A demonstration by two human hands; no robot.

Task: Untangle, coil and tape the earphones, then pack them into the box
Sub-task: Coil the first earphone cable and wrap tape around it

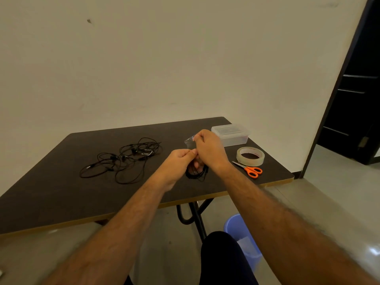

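1. my right hand hides most of the coiled earphones; only the lower black loops show, hanging below my fingers and just above the table.
2. my left hand has its fingers curled, thumb and forefinger pinched together at the top of that coil, touching my right hand.
3. my right fingers pinch a clear strip of tape that sticks up and left of them; it is thin and see-through, so its edges are hard to make out.
4. well to the left of my left fingers lies a tangled heap of earphones, black cords crossing so much that i cannot count the sets.
5. just beyond my right fingers sits the clear plastic box; something dark seems to lie inside, but i cannot tell what.
6. right of my right wrist are the tape roll and orange-handled scissors; reddish print inside the roll is too small to read.
7. a blue bin under the table is partly cut off by my right forearm.
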